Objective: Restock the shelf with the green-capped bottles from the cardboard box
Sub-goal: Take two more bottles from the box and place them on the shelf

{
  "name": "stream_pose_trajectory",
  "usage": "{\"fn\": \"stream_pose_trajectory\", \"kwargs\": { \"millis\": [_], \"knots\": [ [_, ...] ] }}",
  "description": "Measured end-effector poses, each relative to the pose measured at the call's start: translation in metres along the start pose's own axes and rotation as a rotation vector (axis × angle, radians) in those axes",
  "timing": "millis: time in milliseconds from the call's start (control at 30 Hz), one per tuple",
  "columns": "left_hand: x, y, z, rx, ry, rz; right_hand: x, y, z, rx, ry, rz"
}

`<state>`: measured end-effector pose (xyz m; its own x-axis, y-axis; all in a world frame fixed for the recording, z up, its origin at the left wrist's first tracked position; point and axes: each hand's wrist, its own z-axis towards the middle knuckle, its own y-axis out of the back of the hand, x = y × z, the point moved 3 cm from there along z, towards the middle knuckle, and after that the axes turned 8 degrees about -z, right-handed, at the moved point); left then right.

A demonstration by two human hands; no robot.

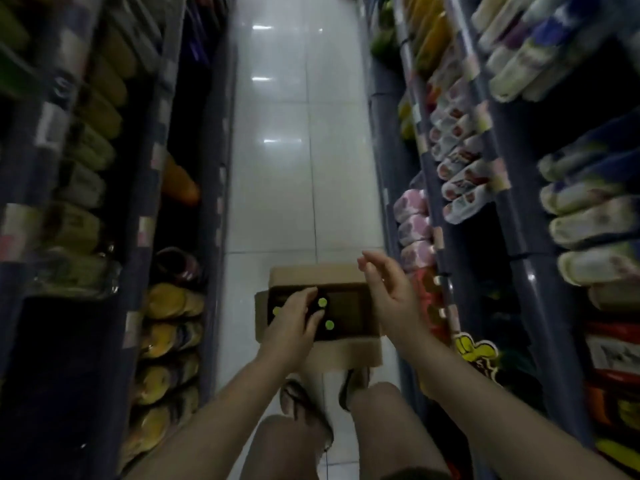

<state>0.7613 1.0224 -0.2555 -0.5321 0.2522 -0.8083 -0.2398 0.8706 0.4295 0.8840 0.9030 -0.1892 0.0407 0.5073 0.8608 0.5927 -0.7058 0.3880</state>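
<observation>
Bottles (322,302) under left hand (294,322)

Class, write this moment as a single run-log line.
left hand: reaching into box | right hand: open, empty, above box | green caps: three visible

Bare forearms, bare knees, strapped sandals (304,400) on feet

Left hand (294,318) reaching into cardboard box (320,277) among green caps (322,302); right hand (388,289) open above
</observation>
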Motion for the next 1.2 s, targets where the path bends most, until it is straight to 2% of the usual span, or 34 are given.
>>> {"fn": "stream_pose_trajectory", "kwargs": {
  "millis": [133, 367, 633, 767, 933, 1100, 1200],
  "knots": [
    [0.069, -0.038, 0.033, -0.035, 0.131, -0.062, -0.08, -0.036, 0.047, 0.048, -0.033, -0.141],
    [0.19, -0.132, 0.096, -0.036, 0.238, -0.149, -0.239, -0.094, 0.114, 0.127, -0.101, -0.193],
    [0.279, -0.228, 0.144, -0.019, 0.348, -0.198, -0.382, -0.134, 0.164, 0.231, -0.178, -0.301],
    [0.307, -0.257, 0.154, -0.012, 0.4, -0.191, -0.417, -0.156, 0.175, 0.364, -0.166, -0.366],
    [0.323, -0.276, 0.153, 0.024, 0.452, -0.225, -0.444, -0.18, 0.185, 0.55, -0.024, -0.525],
    [0.336, -0.292, 0.165, 0.107, 0.502, -0.076, -0.465, -0.192, 0.202, 0.583, 0.033, -0.582],
    [0.343, -0.297, 0.172, 0.062, 0.493, -0.044, -0.475, -0.196, 0.21, 0.602, 0.074, -0.577]
  ]
}}
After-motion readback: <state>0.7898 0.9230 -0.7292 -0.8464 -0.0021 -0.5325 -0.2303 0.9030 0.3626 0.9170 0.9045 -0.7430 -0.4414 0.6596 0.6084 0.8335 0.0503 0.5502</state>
